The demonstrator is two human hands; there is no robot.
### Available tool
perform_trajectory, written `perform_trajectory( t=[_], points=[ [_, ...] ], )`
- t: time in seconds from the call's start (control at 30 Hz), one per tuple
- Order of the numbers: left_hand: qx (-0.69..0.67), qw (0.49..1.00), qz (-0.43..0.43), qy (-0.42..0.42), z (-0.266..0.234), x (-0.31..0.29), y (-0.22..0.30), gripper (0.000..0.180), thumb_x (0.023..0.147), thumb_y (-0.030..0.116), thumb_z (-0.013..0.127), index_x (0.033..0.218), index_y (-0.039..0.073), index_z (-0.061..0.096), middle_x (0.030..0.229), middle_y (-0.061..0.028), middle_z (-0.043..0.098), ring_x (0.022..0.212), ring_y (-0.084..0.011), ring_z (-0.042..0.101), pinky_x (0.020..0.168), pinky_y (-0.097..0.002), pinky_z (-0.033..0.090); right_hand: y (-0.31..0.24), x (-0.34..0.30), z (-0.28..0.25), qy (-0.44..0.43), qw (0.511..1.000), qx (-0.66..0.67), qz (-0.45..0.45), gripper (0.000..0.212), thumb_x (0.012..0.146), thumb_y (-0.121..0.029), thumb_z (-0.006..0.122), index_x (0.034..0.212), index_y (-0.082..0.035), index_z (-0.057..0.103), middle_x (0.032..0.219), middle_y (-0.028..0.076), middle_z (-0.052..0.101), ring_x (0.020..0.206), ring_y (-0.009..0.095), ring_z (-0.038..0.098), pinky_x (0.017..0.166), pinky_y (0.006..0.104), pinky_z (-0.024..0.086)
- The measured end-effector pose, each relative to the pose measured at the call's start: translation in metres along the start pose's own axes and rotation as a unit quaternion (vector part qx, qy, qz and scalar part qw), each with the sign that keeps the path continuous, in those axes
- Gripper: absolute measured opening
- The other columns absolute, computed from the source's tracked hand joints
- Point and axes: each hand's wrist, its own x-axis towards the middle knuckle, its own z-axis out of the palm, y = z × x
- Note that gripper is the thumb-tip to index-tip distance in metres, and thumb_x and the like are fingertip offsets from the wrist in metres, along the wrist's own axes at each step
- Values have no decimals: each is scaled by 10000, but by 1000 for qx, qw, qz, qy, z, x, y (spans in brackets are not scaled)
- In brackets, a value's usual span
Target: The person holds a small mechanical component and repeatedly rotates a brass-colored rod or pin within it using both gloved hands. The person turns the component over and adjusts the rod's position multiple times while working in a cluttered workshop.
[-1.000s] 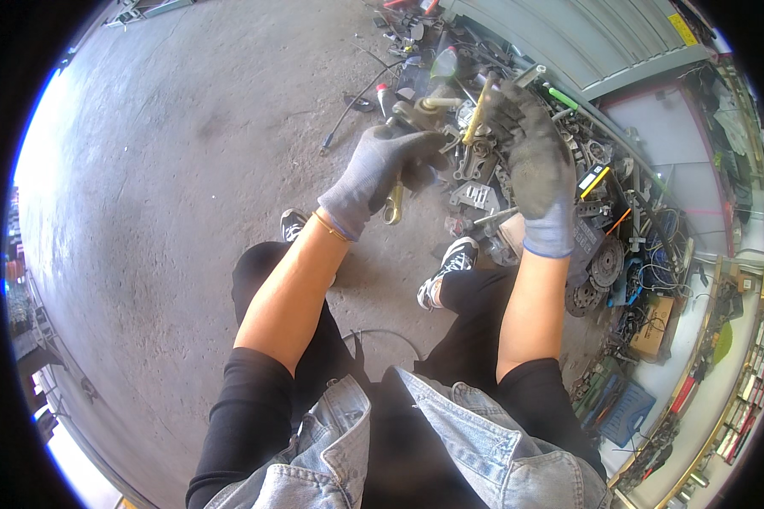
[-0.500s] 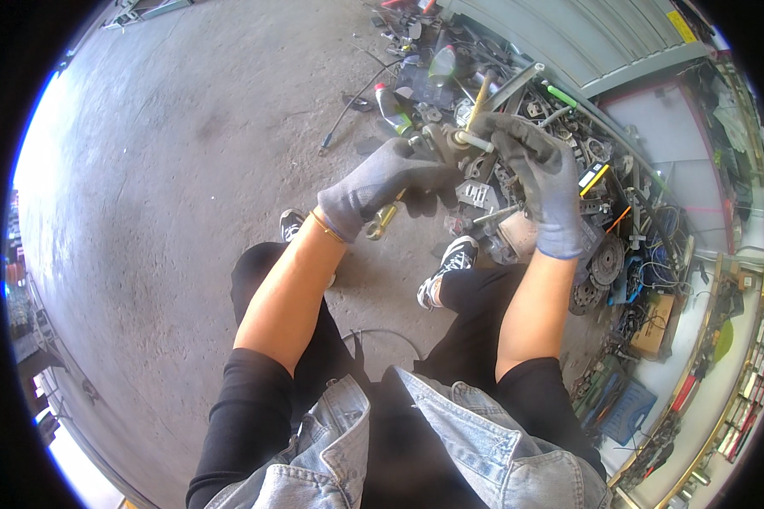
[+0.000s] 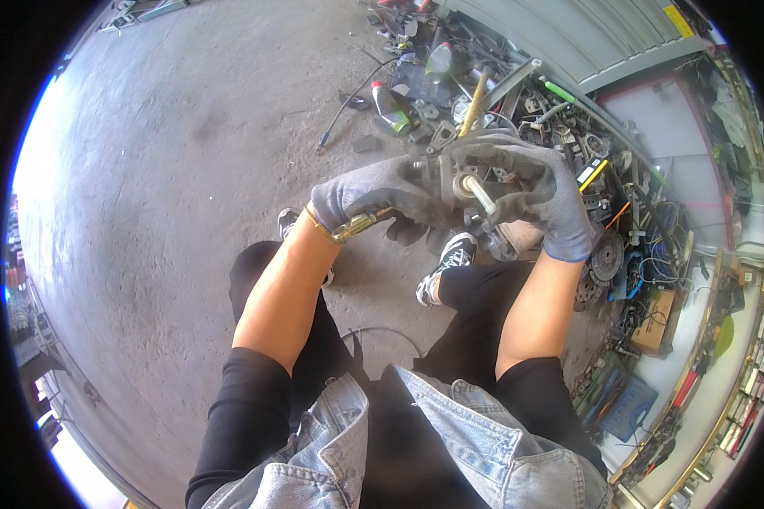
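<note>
My left hand, in a grey glove with dark palm coating, is closed on the left side of a dark metal car part. A pale, shiny rod sticks out of the part toward the lower right. My right hand, gloved alike, wraps over the part's top and right side, its fingers bent near the rod. Under the left palm, by the wrist, shows a brass-coloured metal piece; its exact kind is unclear. The gloves hide much of the car part.
Beyond my hands lies a heap of scrap car parts with a green-and-white bottle, a yellow bar and a brake disc. A grey metal panel stands behind. At right are a cardboard box and a blue tool case.
The car part has turned and come lower, its rod now slanting downward. My right hand has closed over it. The brass-coloured piece has swung up toward my left wrist.
</note>
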Motion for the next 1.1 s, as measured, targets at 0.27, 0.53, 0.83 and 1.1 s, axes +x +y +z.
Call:
perform_trajectory(
  t=[0.27,0.53,0.83,1.1],
  points=[
    [18,1000,-25,2,-8,0,-1,308,819,140,768,1076,-14,692,795,-125,719,565,-130,642,447,-233,472,-18,1,9,-24,987,84,136,704,616,-206,940,1207,84,691,1280,89,641,1167,178,630,984,317,553],
    [63,993,-61,78,5,0,11,270,874,240,715,1019,14,748,751,-67,715,557,-90,593,492,-233,435,-16,17,31,-3,998,-67,-12,465,746,-95,891,1150,33,697,1093,49,669,1020,131,655,935,284,554],
    [108,984,-5,143,19,19,-1,238,916,273,731,916,35,734,728,-45,695,554,-88,605,508,-235,473,2,38,51,121,950,-260,-120,352,881,43,713,1228,42,653,1132,58,713,942,68,627,862,248,525],
    [108,973,-36,202,21,20,1,281,864,260,773,998,17,726,731,-43,690,581,-90,628,529,-237,500,-4,37,60,211,942,-250,-69,482,886,76,627,1362,6,601,1131,169,728,964,198,720,913,316,546]
  ],
)
